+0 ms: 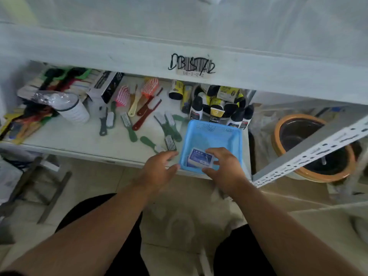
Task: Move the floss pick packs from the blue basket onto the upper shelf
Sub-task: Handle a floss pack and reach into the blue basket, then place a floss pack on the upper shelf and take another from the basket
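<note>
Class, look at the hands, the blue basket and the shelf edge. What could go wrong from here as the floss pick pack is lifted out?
1. The blue basket sits at the lower shelf's front edge; a tug could tip it off.
2. The right hand only reaches over the floss pick pack; a loose pinch might drop it.
3. The left hand could knock nearby brushes.

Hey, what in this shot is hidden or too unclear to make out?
Head view:
- Floss pick pack: right hand covers its right side; print blurred; unclear whether more lie beneath.
- Upper shelf: only its front edge shows; top surface unseen.
- Left hand: contact with blue basket unclear.
</note>
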